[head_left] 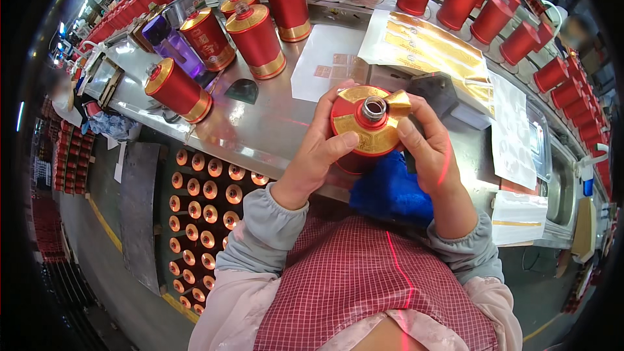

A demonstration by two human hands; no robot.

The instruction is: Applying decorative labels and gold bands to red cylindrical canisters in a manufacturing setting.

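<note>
A red bottle (365,135) with a patterned gold shoulder and an uncapped neck stands in front of me, over the bench edge. My left hand (320,149) wraps its left side, thumb lying on the gold shoulder. On the other side, my right hand (426,146) pinches a curled piece of gold foil label (398,102) between thumb and fingers, at the shoulder beside the neck. Whether the foil's lower edge sticks to the bottle, I cannot tell. Bunched below the bottle is a blue cloth (393,190).
Gold label sheets (437,58) lie beyond my right hand, beside a dark block (437,91). Several red-and-gold bottles (259,44) and a purple bottle (174,45) stand at back left. Red bottles line a curved conveyor (497,65). Gold-topped bottles (209,190) fill the lower left.
</note>
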